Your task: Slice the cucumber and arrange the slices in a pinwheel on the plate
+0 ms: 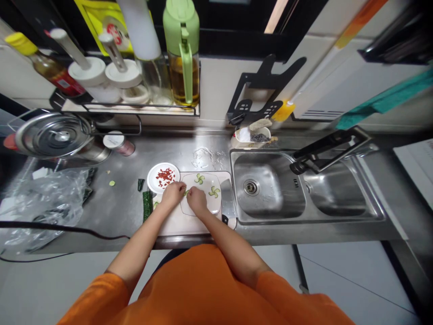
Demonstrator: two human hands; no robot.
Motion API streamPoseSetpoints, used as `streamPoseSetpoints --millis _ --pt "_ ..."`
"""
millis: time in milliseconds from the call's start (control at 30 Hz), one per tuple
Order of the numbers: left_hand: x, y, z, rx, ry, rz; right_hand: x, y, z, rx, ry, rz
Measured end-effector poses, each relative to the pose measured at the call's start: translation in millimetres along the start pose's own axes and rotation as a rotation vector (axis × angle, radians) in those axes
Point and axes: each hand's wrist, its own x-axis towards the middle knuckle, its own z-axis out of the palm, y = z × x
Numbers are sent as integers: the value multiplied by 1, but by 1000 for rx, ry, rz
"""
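My left hand (172,194) and my right hand (196,198) meet over the left side of a white square plate (216,205). Both have their fingers pinched together on small green cucumber slices (186,192) between them. Two pinwheel shapes of cucumber slices (199,178) lie on the plate, one at the back and one at the right (214,192). The plate rests on a pale cutting board (176,223). A round white dish of red pieces (163,177) stands just left of the plate. A piece of dark green cucumber (146,205) lies at the board's left edge.
A knife (228,203) lies on the board's right side beside the steel sink (270,189) and black tap (324,151). A crumpled plastic bag (50,198) and black cable (67,229) are at left. A pot lid (52,134), jar (118,143) and shelf of bottles (182,54) stand behind.
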Motion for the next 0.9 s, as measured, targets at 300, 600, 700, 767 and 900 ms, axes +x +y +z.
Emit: streamPoseSetpoints --millis 300,600,700,767,900 --pt "-1 -1 2 16 35 -26 -2 -1 0 -71 19 -79" --pt "-3 -2 3 41 8 9 -3 3 8 -88 37 -125" --pt "-3 -2 2 57 7 -2 -4 3 6 -92 31 -132" --pt "-4 -1 2 50 11 -11 -6 2 4 -93 29 -136" --pt "-7 -2 4 -11 37 0 -10 2 1 -93 21 -156"
